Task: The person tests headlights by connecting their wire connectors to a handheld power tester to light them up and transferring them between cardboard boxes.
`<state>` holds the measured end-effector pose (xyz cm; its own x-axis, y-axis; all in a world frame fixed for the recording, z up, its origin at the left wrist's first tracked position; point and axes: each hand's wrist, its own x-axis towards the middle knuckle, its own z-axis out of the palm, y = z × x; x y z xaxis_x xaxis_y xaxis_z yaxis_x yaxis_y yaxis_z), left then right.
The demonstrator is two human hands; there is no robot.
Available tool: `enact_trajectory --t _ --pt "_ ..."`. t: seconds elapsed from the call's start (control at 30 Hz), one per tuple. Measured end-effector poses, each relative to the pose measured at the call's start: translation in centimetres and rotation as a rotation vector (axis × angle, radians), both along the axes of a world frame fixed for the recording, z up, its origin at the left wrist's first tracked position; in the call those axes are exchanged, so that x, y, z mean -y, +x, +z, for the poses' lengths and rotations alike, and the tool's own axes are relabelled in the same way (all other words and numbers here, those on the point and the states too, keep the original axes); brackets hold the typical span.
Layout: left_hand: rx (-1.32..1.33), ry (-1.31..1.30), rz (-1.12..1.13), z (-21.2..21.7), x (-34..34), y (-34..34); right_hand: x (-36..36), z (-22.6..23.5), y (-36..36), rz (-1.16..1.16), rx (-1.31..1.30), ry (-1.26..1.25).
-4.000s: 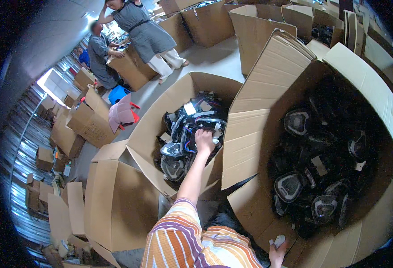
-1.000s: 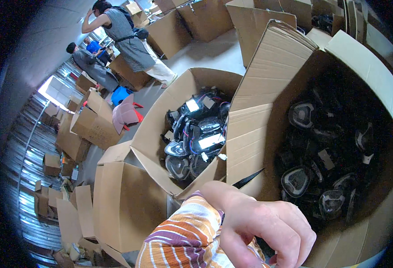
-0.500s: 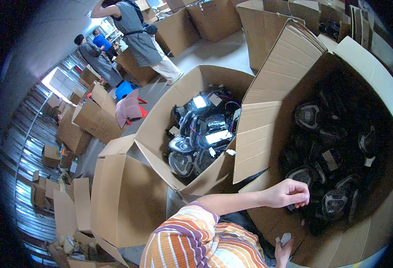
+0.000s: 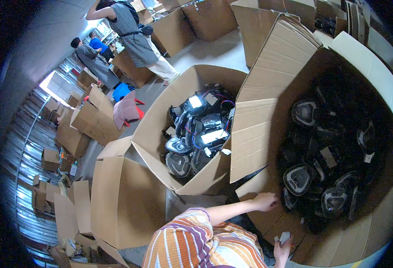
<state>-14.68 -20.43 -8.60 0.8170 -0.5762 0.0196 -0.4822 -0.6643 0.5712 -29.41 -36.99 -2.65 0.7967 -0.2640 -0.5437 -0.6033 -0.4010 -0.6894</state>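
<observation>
My left hand (image 4: 266,202) hangs over the near-left inner flap of a large cardboard box (image 4: 257,109), its fingers curled in; whatever may be inside them is hidden. At the lower edge my right hand (image 4: 281,253) grips a small pale grey piece (image 4: 284,237), too small to tell its kind. Deep in the shadowed box lie several dark lamp-like units with clear lenses. The closest to my left hand is a rounded lamp unit (image 4: 299,179) with a pale rim, apart from the fingers. Another lamp unit (image 4: 334,201) lies farther right.
Left of the large box stands a smaller cardboard box (image 4: 156,154) holding similar units (image 4: 210,120) with wires and white connectors. An opened carton (image 4: 145,207) is at my left. Farther off are stacked boxes (image 4: 89,120), a blue stool (image 4: 122,91) and a standing person (image 4: 136,44).
My left hand has drawn back left from over the lamp units to the box's near flap. The right hand keeps its grip on the pale piece. The whole view has shifted slightly.
</observation>
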Motion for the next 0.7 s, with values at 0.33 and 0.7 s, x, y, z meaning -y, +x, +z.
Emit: enact_trajectory --t 0.33,0.7 --pt "-0.301 0.222 -0.254 -1.0 0.8 -1.5 0.5 -0.9 -0.2 0.024 0.068 0.042" --pt "-0.29 0.26 -0.279 -5.4 1.4 -3.5 1.0 -2.7 -0.6 0.006 0.11 0.183"
